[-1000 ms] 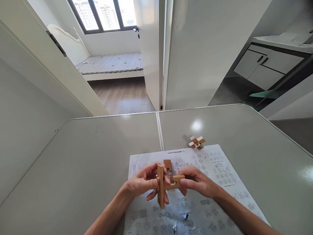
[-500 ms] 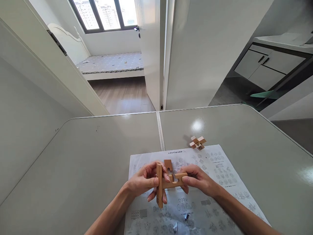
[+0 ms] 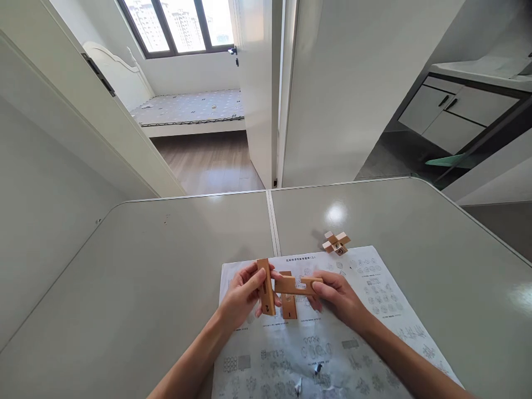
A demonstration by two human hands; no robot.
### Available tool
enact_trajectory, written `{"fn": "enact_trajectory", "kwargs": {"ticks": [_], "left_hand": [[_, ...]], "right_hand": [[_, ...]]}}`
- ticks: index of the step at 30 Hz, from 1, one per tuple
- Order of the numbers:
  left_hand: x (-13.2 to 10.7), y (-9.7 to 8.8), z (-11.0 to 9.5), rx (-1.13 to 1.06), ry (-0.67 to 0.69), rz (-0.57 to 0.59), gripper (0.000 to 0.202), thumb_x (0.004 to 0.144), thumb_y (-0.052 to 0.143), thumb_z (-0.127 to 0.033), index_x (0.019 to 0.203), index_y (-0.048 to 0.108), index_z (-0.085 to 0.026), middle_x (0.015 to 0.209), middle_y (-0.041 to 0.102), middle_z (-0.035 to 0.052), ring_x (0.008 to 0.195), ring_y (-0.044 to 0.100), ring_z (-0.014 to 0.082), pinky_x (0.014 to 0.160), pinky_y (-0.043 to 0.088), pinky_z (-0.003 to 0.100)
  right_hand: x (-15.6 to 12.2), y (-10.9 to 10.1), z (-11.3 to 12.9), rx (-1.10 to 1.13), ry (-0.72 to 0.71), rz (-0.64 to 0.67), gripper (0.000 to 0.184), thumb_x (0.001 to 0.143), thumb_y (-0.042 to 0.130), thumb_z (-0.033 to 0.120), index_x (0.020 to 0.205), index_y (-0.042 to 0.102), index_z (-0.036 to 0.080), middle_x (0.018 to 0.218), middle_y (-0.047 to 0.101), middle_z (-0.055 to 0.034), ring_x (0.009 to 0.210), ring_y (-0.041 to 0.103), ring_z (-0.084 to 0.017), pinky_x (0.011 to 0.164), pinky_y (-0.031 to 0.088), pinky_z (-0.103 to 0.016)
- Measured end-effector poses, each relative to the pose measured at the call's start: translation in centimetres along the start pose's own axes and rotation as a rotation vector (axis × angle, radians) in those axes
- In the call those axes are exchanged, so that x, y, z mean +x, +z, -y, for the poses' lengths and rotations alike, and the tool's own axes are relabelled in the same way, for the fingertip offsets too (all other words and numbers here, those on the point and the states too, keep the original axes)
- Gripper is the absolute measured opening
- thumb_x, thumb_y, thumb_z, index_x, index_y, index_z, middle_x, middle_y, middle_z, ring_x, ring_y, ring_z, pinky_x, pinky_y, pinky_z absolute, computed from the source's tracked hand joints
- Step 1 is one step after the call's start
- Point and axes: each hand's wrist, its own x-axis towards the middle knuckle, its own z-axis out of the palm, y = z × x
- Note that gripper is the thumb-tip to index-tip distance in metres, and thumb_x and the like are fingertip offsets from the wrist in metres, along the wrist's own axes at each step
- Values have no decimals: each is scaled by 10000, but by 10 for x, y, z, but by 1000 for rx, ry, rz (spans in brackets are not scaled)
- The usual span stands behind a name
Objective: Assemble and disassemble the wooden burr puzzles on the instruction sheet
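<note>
My left hand [image 3: 245, 291] grips an upright wooden puzzle piece marked 2 [image 3: 266, 291], thumb on its face. Pinched at its right end by my right hand [image 3: 338, 293] is a notched wooden puzzle piece [image 3: 288, 285], held level. Its left end comes up close to the piece marked 2; whether they touch I cannot tell. Below and behind it, a third wooden puzzle piece marked 1 [image 3: 290, 308] lies on the printed sheet [image 3: 245, 343], its middle partly covered by the notched piece.
A small assembled wooden cross puzzle [image 3: 336, 243] sits at the sheet's top edge. The pale table [image 3: 174, 260] has a seam [image 3: 272, 221] running to its far edge. Beyond stand an open door [image 3: 257, 83] and a bed [image 3: 191, 108].
The two held pieces have come apart: the upright one turned to show its 2, the notched one drew out and rose slightly. More of the piece marked 1 now shows.
</note>
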Motion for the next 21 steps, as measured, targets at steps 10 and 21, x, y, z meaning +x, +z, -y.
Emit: {"fn": "enact_trajectory", "kwargs": {"ticks": [10,21], "left_hand": [[-3,24,2,750,284,-245,427,1009,639,-513,784,753,-169,824,725,67,603,564,121,520,406,224],[-1,27,9,1017,359,-402,185,996,667,-388,986,764,-230,791,736,23,711,631,199,717,485,320]], "right_hand": [[3,11,3,-235,1,-376,430,1059,537,568,846,659,215,629,551,27,576,524,-161,585,448,-280],[5,9,2,-186,33,-439,459,1054,531,618,833,598,221,613,521,36,556,495,-152,556,432,-273]]}}
